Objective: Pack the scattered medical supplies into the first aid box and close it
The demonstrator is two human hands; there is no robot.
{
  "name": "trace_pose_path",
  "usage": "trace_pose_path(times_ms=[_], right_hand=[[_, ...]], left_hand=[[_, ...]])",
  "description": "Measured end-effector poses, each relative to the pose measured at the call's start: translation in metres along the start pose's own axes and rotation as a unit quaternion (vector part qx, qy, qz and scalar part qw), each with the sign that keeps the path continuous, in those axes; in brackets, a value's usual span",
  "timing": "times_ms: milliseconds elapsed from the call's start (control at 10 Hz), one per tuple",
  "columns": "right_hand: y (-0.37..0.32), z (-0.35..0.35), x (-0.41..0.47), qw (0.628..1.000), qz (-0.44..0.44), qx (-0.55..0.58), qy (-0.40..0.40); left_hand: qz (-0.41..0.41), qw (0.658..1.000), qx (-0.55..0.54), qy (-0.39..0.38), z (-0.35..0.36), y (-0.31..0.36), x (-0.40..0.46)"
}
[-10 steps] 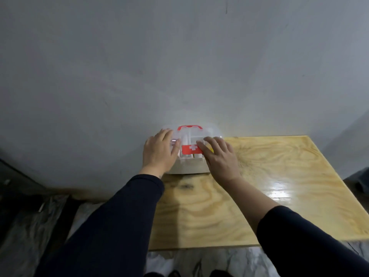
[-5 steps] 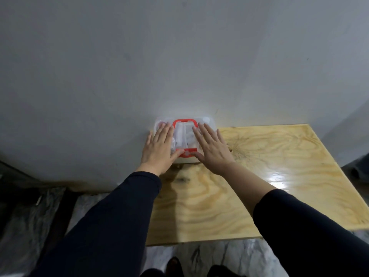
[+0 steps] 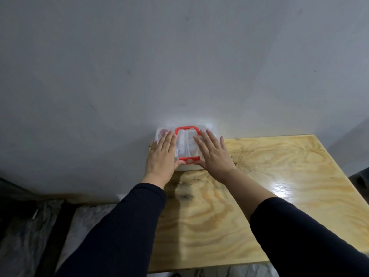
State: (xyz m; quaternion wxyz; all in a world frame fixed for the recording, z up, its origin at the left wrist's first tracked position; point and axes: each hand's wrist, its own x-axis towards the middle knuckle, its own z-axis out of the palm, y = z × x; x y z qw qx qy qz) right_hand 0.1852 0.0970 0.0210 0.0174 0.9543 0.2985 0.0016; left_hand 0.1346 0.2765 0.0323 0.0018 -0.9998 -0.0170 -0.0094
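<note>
While the counter point(image 3: 259, 196) fills the lower right, I see the first aid box point(image 3: 186, 148) at mid-frame, lid apparently down; my left hand point(image 3: 161, 156) and right hand point(image 3: 214, 156) rest on it, fingers point(image 3: 209, 139) spread flat.

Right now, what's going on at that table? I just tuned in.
A person has both hands flat on the clear lid of the first aid box, which sits at the table's far left corner against the wall. The left hand and right hand flank the red handle, thumbs by the red latch. The lid is down, and no loose supplies show on the table.
</note>
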Motion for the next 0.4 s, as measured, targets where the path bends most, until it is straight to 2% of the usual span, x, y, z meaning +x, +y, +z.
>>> trace_pose_path(times_ms=[100,200,300,400], right_hand=[[0.001,-0.010,-0.002,1.000,0.000,-0.003,-0.027],[0.000,-0.039,-0.004,0.995,-0.011,0.030,-0.091],[0.008,-0.095,-0.006,0.991,0.004,0.113,-0.077],[0.017,-0.168,-0.032,0.978,0.020,0.204,0.042]], left_hand=[[0.003,1.000,0.002,-0.017,-0.007,-0.002,0.001],[0.029,0.999,-0.005,-0.029,-0.018,-0.005,0.000],[0.050,0.993,-0.101,0.048,-0.020,-0.023,-0.011],[0.038,0.975,-0.152,0.155,0.020,-0.041,-0.070]])
